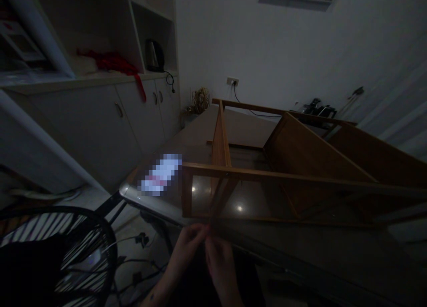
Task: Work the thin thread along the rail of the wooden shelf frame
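At the table's near edge, my left hand (188, 244) and my right hand (221, 260) meet with their fingertips pinched together. Both are closed, and whatever they may hold is too small and dark to make out. Just beyond them a brown wooden shelf unit (253, 172) lies on its side across the table (195, 136), its boards standing up between long rails. The fingertips are just below its nearest rail; whether they touch it I cannot tell. A bright, blurred-out flat object (160, 174) lies on the table left of the unit.
A black slatted chair (108, 236) stands at lower left, with cables (142, 240) on the floor beside it. White cabinets (90, 116) on the left carry a red cloth (115, 62) and a kettle (154, 56). A plugged-in cord (237, 93) hangs from the wall socket.
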